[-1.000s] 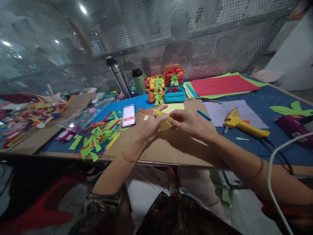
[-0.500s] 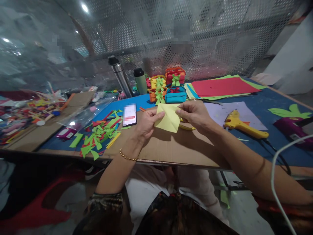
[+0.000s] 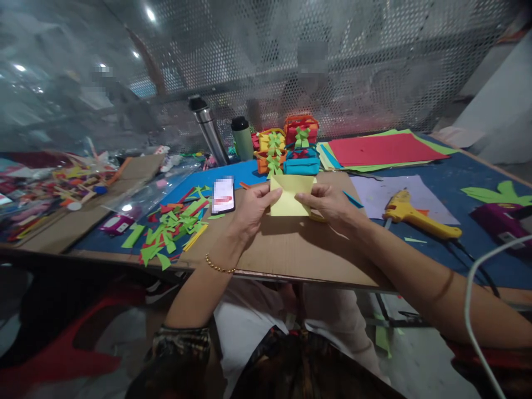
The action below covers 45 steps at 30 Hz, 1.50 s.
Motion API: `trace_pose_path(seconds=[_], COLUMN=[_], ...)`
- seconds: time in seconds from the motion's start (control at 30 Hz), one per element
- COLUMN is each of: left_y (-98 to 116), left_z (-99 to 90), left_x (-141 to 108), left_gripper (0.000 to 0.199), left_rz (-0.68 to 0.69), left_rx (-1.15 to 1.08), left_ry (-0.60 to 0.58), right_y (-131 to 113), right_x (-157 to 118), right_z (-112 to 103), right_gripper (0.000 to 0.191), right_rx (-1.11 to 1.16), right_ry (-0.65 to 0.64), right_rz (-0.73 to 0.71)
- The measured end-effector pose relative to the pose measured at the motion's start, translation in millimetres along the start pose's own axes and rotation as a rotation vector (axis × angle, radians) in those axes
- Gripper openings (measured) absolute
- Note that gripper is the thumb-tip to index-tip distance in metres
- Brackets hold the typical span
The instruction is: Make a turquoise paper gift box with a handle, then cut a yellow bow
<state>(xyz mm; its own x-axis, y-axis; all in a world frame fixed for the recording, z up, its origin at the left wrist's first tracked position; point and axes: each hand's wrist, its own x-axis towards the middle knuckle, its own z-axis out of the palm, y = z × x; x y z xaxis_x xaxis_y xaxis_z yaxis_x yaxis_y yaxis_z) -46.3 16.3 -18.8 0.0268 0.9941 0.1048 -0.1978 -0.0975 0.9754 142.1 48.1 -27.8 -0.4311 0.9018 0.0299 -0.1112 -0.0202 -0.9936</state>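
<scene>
Between my two hands is a creased piece of yellow paper (image 3: 290, 200), held up above the brown cardboard (image 3: 266, 249). My left hand (image 3: 254, 206) pinches its left side, thumb on the near face. On the right side my right hand (image 3: 326, 202) grips it the same way, the thumb reaching in toward the middle. The fingers behind the paper are hidden. Under my right hand, part of a yellow object (image 3: 318, 218) shows, mostly covered. Just beyond the paper stand several small folded paper bags with handles, among them a blue one (image 3: 302, 162) and a red one (image 3: 305, 124).
Green and red paper scraps (image 3: 170, 233) lie to the left, beside a phone (image 3: 223, 195). A yellow glue gun (image 3: 419, 213) rests on lilac paper (image 3: 369, 191) at right. Behind are a steel flask (image 3: 210, 130), a green bottle (image 3: 242, 141) and red paper sheets (image 3: 386, 149). A white cable (image 3: 469, 299) hangs at right.
The yellow paper has turned from a tilted, corner-down position to a squarer one with its lower edge level. My right hand has moved lower, its thumb now further onto the paper.
</scene>
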Motion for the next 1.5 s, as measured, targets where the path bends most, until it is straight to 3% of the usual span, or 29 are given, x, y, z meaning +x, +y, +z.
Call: trace_pose_path(seconds=[0.13,0.4,0.63,0.9,1.0,1.1,1.2,1.33,1.5], left_y=[1,3,2,-8,-9,-9,-9,-9,-8], left_z=[-1.7,-5.9,-7.0,-1.6,-3.2,-5.7,-6.8,-4.8,-0.6], left_x=[-3,0,2,4,7,9,10,8,5], left_gripper=[0.038,0.032,0.039,0.043,0.043,0.041,0.04,0.041,0.044], left_rz=[0.013,-0.043,-0.058,-0.012,0.01,0.033,0.004,-0.076,-0.136], left_rx=[0.139,0.195,0.114,0.025,-0.039,-0.096,-0.113,-0.129,-0.145], left_ry=[-0.012,-0.034,-0.06,0.031,0.101,0.166,0.157,0.089,-0.016], right_y=[1,1,4,3,3,4,3,2,3], right_x=[0,0,-1,-3,-1,-2,-7,-17,-18], right_z=[-2,2,-2,1,-4,-8,-4,6,6], right_gripper=[0.041,0.043,0.045,0.052,0.049,0.032,0.02,0.015,0.013], right_rx=[0.019,-0.06,-0.07,-0.15,-0.333,-0.686,-1.02,-1.417,-1.518], right_ry=[-0.017,-0.031,0.003,-0.054,0.085,0.331,0.319,0.156,0.167], right_rz=[-0.024,-0.061,-0.083,-0.092,-0.261,-0.691,-1.008,-1.127,-1.124])
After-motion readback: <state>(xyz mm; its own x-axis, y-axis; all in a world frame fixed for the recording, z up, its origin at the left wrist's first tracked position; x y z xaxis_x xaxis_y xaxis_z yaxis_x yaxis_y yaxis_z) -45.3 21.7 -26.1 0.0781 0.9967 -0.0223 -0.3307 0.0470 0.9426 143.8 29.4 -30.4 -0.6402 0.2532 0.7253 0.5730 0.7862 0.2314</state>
